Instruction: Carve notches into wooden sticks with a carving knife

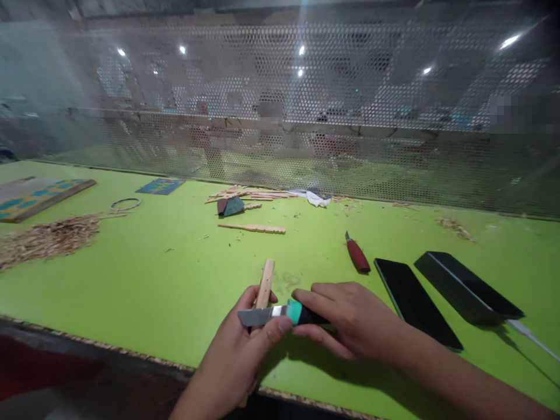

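My left hand is closed around a narrow wooden stick, which points away from me over the green table. In my right hand is a utility knife with a black and teal handle. Its flat blade lies across the stick, pointing left, and my left thumb presses near the base of the blade. Farther off lies a carved wooden stick with notches at one end. A small carving knife with a red handle rests to the right of it.
Wood shavings are heaped at the left, near a ring and a board. Thin sticks and dark scraps lie at the back before a perforated metal screen. A phone and a black device with a cable are at right.
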{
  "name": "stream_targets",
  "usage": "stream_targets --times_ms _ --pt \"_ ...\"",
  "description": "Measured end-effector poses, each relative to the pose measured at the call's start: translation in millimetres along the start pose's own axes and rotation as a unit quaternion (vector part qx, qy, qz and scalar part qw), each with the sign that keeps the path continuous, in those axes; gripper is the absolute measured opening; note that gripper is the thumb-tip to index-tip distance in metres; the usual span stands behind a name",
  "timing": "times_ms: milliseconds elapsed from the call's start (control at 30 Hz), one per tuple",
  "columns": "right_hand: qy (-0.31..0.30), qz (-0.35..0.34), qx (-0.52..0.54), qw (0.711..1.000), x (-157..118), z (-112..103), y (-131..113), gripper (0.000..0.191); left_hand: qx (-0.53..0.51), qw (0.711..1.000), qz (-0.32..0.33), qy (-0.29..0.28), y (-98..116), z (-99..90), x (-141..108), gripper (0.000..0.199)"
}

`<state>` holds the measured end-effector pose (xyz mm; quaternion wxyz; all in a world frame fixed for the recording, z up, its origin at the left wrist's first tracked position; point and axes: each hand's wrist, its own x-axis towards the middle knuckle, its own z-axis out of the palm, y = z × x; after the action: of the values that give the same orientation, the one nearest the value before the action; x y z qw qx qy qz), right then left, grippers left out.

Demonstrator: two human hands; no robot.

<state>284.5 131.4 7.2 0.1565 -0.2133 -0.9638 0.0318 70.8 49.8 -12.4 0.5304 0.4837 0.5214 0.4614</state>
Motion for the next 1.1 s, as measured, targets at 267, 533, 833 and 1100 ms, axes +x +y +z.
stream_targets --times_ms 267,533,833,1100 --pt "0.038 -0.003 -0.048 0.998 -2 3 -3 0.048 0.008 1.0 -0.011 -0.01 -8 1.3 0 0.044" --pt "0.071 0.022 -0.069 0.995 -4 5 -12 0.045 0.069 0.997 0.0 0.041 -2 6.1 -2 0.042" --pt "0.157 0.094 -0.102 0.978 -2 -7 25 0.035 0.101 0.993 -0.04 0.038 4 6.0 0 0.048" --pt "0.14 0.066 -0.076 0.985 -3 -6 28 0.038 0.07 0.996 -0.052 0.002 4 2.5 3 0.048"
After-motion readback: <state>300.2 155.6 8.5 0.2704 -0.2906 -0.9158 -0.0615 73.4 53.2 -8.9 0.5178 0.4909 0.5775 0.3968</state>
